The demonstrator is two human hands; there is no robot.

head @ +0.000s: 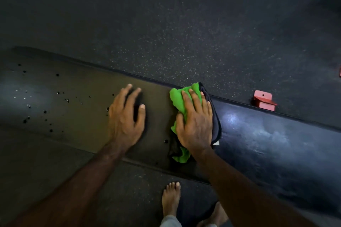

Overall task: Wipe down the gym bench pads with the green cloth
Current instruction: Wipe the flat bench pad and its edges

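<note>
A long black gym bench pad (258, 131) runs from the left edge to the right edge of the view. Dark droplets dot its left part. A green cloth (178, 101) with a dark navy layer lies bunched on the middle of the pad. My right hand (195, 121) presses flat on the cloth, fingers straight and spread. My left hand (125, 114) rests flat on the bare pad just left of the cloth, fingers spread, not touching it.
Dark speckled rubber floor (184, 33) lies beyond and in front of the bench. A red metal bracket (263, 100) sits on the floor past the pad's far edge at right. My bare feet (170, 199) stand close to the near edge.
</note>
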